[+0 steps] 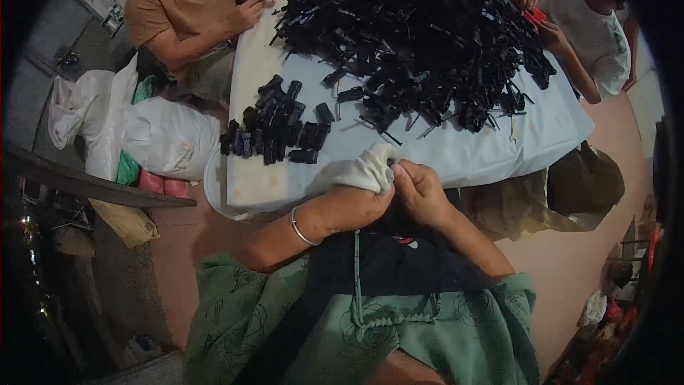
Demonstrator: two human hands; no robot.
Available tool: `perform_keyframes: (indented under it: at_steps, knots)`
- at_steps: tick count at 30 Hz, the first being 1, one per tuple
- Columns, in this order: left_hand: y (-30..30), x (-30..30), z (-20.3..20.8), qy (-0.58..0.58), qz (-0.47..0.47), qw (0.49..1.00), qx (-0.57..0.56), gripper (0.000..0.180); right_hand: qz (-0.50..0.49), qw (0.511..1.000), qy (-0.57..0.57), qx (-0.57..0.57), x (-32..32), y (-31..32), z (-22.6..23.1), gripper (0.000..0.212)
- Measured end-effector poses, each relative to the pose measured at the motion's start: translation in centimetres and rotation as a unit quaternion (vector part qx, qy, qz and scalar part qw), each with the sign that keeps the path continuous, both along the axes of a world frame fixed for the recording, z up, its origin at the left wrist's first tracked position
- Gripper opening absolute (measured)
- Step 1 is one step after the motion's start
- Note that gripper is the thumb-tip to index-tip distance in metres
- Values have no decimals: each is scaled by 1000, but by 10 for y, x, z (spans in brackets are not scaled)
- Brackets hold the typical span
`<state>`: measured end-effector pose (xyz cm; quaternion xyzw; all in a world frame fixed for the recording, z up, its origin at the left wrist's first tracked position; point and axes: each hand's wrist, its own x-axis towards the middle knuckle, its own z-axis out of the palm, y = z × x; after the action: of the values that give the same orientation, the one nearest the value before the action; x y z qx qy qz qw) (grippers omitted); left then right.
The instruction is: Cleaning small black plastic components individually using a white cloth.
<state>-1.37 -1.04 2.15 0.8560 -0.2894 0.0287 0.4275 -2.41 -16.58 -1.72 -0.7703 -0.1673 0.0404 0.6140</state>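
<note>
Both my hands meet just off the near edge of the table. My left hand [360, 196], with a silver bangle at the wrist, is closed, and white cloth or a glove [372, 167] covers its fingers. Against it, my right hand [422, 189] is bare and pinched closed, thumb up. A tiny dark bit shows between the two hands; the rest is hidden by fingers and cloth. Beyond my hands a large heap of black plastic parts [420, 36] with thin stems covers the far table. A smaller group of short black pieces [281, 125] lies to the left.
White sheeting covers the table [320, 185]. A small wrench [514, 130] lies near its right edge. One person [178, 14] sits at the far left, another [591, 28] at the far right holding something red. White bags [167, 135] stand left; a brown sack [584, 189] lies right.
</note>
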Motion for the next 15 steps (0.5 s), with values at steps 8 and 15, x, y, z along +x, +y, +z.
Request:
perform_keyframes:
  at_steps: [8,15]
  knots:
    - [51,39,28,-157,161,905,360,27,-171,907,-246,-298,27,-11,-2,11]
    - [25,32,37,-179,175,916,314,13,-121,881,-303,-342,12,-12,0,9]
